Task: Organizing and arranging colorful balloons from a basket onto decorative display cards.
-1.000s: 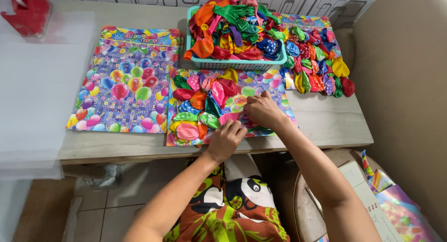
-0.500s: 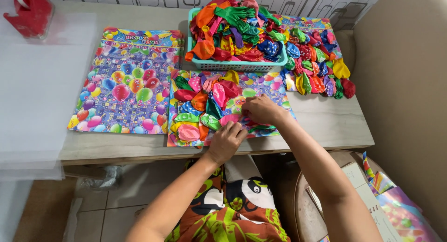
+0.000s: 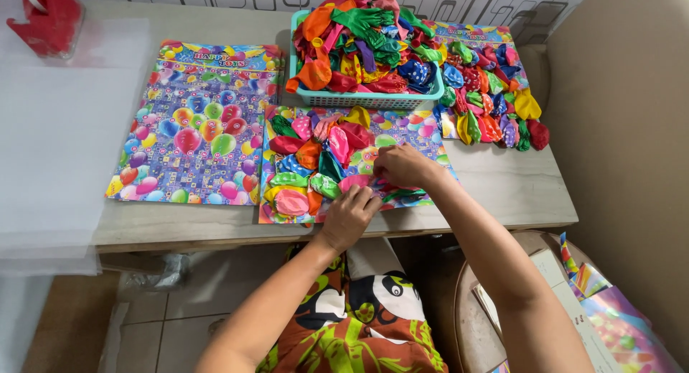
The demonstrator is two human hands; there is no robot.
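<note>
teal basket full of balloons

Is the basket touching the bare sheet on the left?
Apart. The head view shows the basket lying right of the bare sheet, with a strip of table visible between their edges.

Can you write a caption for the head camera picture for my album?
Two hands, left and right, press flat balloons onto a colourful card beside a full basket.
</note>
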